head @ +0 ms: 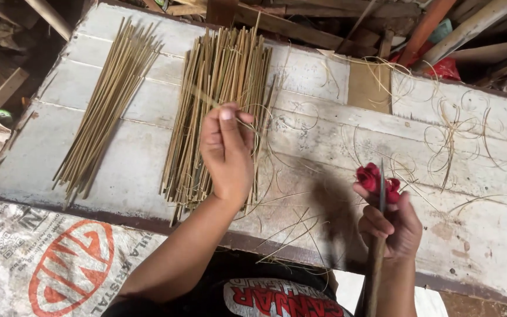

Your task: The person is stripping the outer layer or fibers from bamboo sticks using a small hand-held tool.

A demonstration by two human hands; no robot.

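Observation:
My left hand (227, 154) is raised over the middle pile of thin bamboo sticks (218, 88) and pinches one thin bamboo strip (203, 98) between thumb and fingers. My right hand (389, 220) grips a knife (381, 194) with a wooden handle, blade pointing up, and its thumb and forefinger are wrapped in red tape. A second, looser pile of bamboo sticks (108, 100) lies to the left on the white wooden board (324, 147).
Curly bamboo shavings (453, 129) lie scattered over the board's right half. A printed woven sack (42, 258) covers the near left. Scrap timber (465, 29) and red bags crowd the far edge. The board's near edge runs just ahead of my body.

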